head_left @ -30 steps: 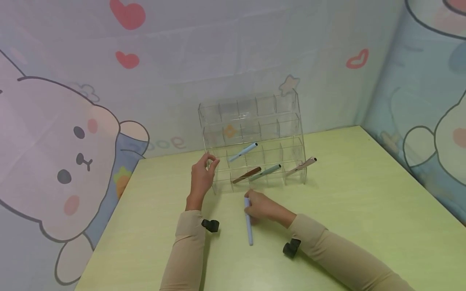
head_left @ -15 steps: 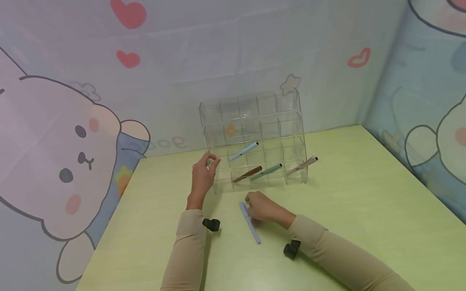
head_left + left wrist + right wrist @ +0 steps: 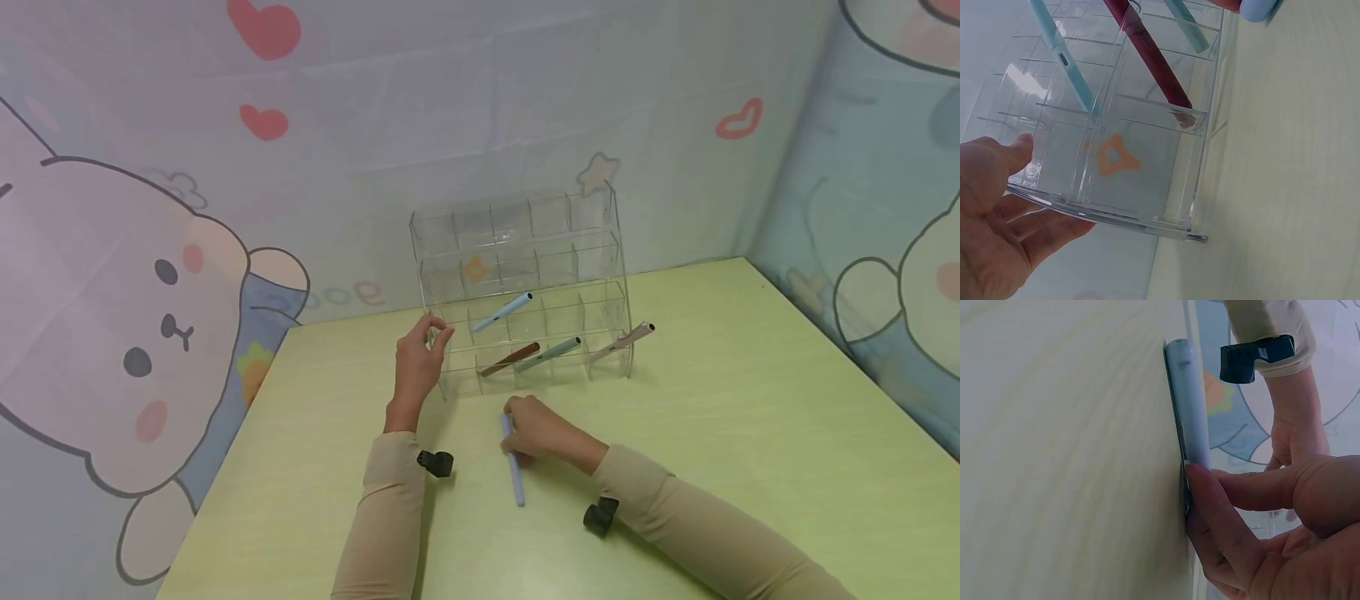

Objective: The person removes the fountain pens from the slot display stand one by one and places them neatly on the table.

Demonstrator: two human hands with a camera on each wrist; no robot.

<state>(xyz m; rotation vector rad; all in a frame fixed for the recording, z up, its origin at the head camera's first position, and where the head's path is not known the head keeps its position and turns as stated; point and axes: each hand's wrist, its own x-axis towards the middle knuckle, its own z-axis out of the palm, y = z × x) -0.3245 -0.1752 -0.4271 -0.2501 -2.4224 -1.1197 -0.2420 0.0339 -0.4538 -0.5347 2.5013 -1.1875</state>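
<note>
A clear acrylic pen rack (image 3: 525, 287) with stepped rows of compartments stands on the table. My left hand (image 3: 420, 358) holds its left side panel; in the left wrist view the thumb is inside the edge and the fingers (image 3: 1047, 234) are outside. Just in front of the rack, my right hand (image 3: 543, 429) pinches a pale lavender-blue pen (image 3: 517, 482) between thumb and fingers. That pen lies on the table, its near end pointing towards me. In the right wrist view the fingertips (image 3: 1200, 478) cover part of the pen (image 3: 1188, 394).
Slanting in the rack are a light blue pen (image 3: 502, 312), a dark red-brown pen (image 3: 512, 359), a green pen (image 3: 551, 354) and a pinkish pen (image 3: 624, 342). Behind the yellow-green table (image 3: 750, 417) hangs a printed cloth (image 3: 360, 167).
The lavender-blue pen swung aslant half a second ago, its far end to the left, and is now nearly straight again in my right fingers. The left hand stays on the rack.
</note>
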